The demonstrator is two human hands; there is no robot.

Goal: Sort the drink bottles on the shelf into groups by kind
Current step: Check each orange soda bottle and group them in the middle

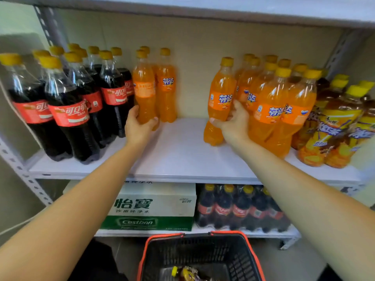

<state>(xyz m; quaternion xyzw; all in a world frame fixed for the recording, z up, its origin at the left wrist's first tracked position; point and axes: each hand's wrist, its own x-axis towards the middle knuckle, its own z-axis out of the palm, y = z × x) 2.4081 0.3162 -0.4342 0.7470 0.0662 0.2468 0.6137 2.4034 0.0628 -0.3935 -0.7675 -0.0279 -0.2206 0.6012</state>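
On the white shelf [178,155] stand several dark cola bottles [69,110] with red labels at the left. Just right of them stand three orange soda bottles. My left hand [140,124] is wrapped round the base of the front one [143,88]; another [166,86] stands beside it. My right hand [233,122] grips an orange soda bottle [220,98] at the left edge of a larger orange soda group [280,110]. This bottle is tilted. Iced tea bottles [332,128] with yellow caps fill the far right.
A gap of bare shelf lies between the two orange groups. Below, a lower shelf holds a Cestbon water carton [152,207] and a shrink-wrapped cola pack [241,209]. A black basket with red rim [200,258] sits on the floor with a bottle in it. Metal uprights [18,165] frame the shelf.
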